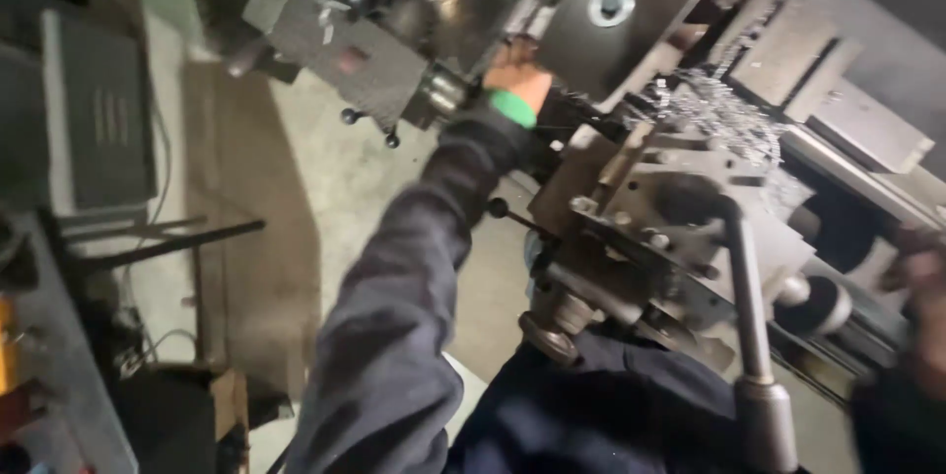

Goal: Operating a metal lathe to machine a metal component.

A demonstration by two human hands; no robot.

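Metal shavings (724, 109) lie heaped in curls on the upper part of the lathe carriage (670, 228), toward the machine's right side. Beyond them the dark headstock (591, 40) fills the top of the view, with a round silver fitting (611, 4) set into its face. The left hand (517, 75), in an orange glove with a green cuff, reaches up along a dark sleeve to the headstock's lower edge; its fingers are tucked behind the housing, so whether they close on anything cannot be told. A long grey lever (751, 316) rises from the carriage top, its long axis running nearly straight toward the near edge, its thick grip end pointing at the person. The right hand (921, 282) sits blurred at the lathe's right edge, near a round knob (823, 302); its grip is unclear. Small ball-ended handles (367, 126) jut from the headstock's left corner over the concrete floor (325, 188).
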